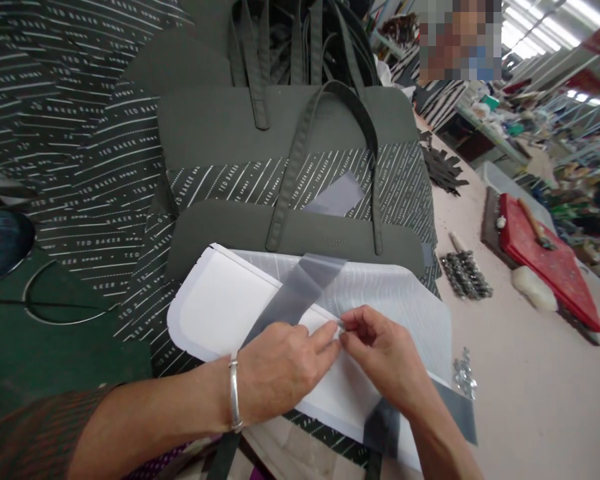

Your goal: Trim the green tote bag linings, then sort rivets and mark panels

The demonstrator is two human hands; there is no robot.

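Observation:
My left hand [290, 360], with a silver bangle at the wrist, lies over the white-backed bag panel [220, 300], its fingers pinched at the panel's folded edge. Fingertip to fingertip with it, my right hand [380, 353] pinches at the same edge; whatever small thing it may hold there is hidden. A grey strip [300, 287] runs across the panel just beyond my left hand. Underneath and behind lies a dark bag panel [220, 227] with a looped strap handle [297, 153] and striped, lettered fabric.
On the pink tabletop [520, 387] at right lie small silver metal parts [464, 375], a cluster of dark metal pieces [465, 273] and a red board [550, 260] bearing a hammer [535, 223]. Printed fabric pieces [70, 133] spread at left. A person stands in the background.

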